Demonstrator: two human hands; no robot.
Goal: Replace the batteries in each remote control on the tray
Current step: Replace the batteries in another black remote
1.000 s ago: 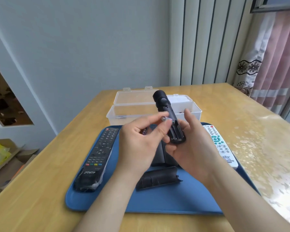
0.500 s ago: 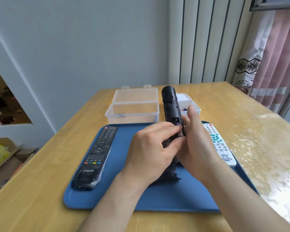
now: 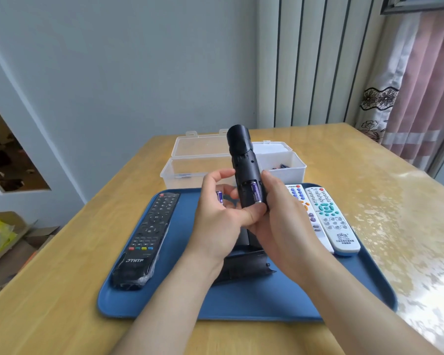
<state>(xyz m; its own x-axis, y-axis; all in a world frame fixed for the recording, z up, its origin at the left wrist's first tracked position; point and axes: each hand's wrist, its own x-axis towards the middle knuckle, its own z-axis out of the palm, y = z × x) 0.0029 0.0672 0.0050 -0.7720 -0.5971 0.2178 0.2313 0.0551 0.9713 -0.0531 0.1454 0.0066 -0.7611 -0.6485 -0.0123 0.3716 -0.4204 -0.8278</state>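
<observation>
Over the middle of the blue tray, my right hand grips the black remote round its lower end, back side to the camera, top end tipped up and away toward the clear boxes. Battery bay is open. One purple battery sits in the right slot and the left slot looks empty. Left hand is curled, with a second battery tucked against its fingers and the thumb tip pressed at the lower end of the seated cell. Step in hand, my read: finish seating cell one, then load cell two. To do it well I'd hold the remote firm in the right hand so the bay doesn't twist, and check the seated cell lies flat. Then I'd roll the second battery up to the fingertips, push one end against the spring first, and drop the other end down. Polarity marks are too small to read from here, so I'd check them in the bay. All I can tell of the seated cell is a metal end at the bottom. Loose battery cover lies on the tray just below my wrists, likely needed right after. Other remotes on the tray: long black remote at left, white remotes at right. The right-hand box on the desk behind the tray holds more batteries. Main risk: the tucked cell slips out mid-roll.
</observation>
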